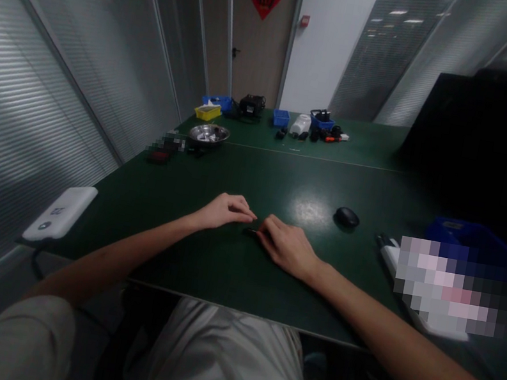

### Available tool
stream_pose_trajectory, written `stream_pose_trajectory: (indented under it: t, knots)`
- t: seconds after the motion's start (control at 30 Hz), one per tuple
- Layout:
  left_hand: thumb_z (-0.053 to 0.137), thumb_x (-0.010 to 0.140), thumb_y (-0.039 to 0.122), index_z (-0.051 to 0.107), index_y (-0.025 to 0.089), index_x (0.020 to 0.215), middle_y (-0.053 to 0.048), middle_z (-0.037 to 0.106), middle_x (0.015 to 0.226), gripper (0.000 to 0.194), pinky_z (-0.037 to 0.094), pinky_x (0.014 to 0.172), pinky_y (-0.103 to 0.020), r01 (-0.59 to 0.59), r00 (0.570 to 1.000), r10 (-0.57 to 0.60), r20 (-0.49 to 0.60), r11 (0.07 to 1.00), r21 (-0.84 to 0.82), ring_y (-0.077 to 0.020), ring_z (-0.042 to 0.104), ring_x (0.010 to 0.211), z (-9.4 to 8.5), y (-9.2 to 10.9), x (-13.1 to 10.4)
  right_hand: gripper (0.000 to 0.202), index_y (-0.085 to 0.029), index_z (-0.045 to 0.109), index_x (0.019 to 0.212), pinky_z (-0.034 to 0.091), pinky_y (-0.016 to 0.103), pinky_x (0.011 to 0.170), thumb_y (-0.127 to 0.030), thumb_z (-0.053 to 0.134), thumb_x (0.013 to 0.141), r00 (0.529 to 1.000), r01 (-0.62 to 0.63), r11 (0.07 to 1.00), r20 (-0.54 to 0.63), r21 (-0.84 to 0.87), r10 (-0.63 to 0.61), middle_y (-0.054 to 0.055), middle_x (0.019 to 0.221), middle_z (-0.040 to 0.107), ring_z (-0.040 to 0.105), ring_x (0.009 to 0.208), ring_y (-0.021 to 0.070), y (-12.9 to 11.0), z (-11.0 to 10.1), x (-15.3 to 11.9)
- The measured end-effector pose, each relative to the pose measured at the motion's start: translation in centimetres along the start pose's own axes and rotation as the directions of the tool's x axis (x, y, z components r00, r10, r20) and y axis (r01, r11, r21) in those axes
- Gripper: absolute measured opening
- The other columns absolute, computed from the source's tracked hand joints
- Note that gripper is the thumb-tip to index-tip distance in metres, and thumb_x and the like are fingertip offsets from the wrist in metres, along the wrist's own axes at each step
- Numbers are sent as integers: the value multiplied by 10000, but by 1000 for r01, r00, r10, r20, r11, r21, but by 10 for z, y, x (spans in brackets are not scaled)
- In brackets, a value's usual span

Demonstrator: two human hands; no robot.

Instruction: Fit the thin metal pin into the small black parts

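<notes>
Both my hands rest on the dark green table (246,176), fingertips almost meeting. My left hand (225,210) is curled, its fingers pinched toward a small dark object (251,231) that lies on the table between the hands. My right hand (285,246) lies palm down with its fingertips on that same small object; what the object is cannot be made out. A black mouse-like object (347,217) sits a little beyond and to the right of my right hand.
A white flat device (61,213) with a cable lies at the table's left corner. A metal bowl (209,134) stands at the mid left. Blue bins (280,117), a yellow bin (207,112) and small tools line the far end. A blue tray (473,243) sits at right.
</notes>
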State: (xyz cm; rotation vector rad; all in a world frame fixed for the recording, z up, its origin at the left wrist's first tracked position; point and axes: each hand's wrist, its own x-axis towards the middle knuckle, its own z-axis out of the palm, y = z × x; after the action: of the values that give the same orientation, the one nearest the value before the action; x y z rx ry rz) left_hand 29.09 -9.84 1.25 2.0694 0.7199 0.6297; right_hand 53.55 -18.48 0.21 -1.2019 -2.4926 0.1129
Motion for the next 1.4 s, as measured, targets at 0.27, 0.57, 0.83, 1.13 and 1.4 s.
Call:
stream_pose_trajectory:
  t: [0.27, 0.57, 0.83, 1.13, 1.4]
  knots:
    - [702, 939, 301, 799, 179, 1034, -53, 723, 955, 182, 478, 727, -266, 30, 999, -26, -28, 989, 144, -165, 643, 821, 13, -7, 6, 148, -208, 562, 1090, 363, 278, 616, -316, 461, 1084, 1000, 4, 1000, 2, 18, -4, 65, 1042, 637, 601, 774, 169, 1, -2, -1]
    - [598, 1015, 322, 763, 186, 1167, -86, 697, 1065, 263, 469, 742, -274, -151, 988, 141, 57, 961, 230, -163, 624, 844, 11, 8, -3, 156, -209, 574, 1063, 391, 281, 660, -330, 477, 1079, 997, 6, 997, -77, 79, 1, 50, 1020, 639, 611, 802, 170, 4, -3, -5]
    - [589, 1019, 307, 753, 211, 1134, -91, 725, 1108, 221, 461, 999, -368, -292, 946, 235, 223, 916, 274, -223, 629, 1060, 2, 16, -8, 159, -213, 602, 1057, 393, 280, 660, -327, 492, 1066, 998, 51, 993, -48, 105, -46, 45, 995, 648, 612, 782, 162, 4, -6, -6]
    - [650, 986, 294, 723, 220, 1179, -98, 690, 1205, 219, 469, 1042, -390, -298, 950, 238, 201, 883, 363, -239, 611, 1165, 5, 13, -8, 163, -207, 607, 1058, 392, 276, 668, -331, 501, 1064, 998, 26, 994, -65, 107, -19, 44, 1002, 645, 600, 771, 158, 5, -8, -6]
    - [583, 1015, 248, 681, 207, 1249, -90, 691, 1195, 257, 489, 1001, -362, -193, 981, 153, 122, 864, 464, -223, 639, 1117, 8, 2, -4, 162, -210, 615, 1045, 405, 282, 683, -335, 512, 1056, 999, 11, 990, -50, 140, -4, 43, 1004, 651, 608, 779, 162, 7, -7, -5]
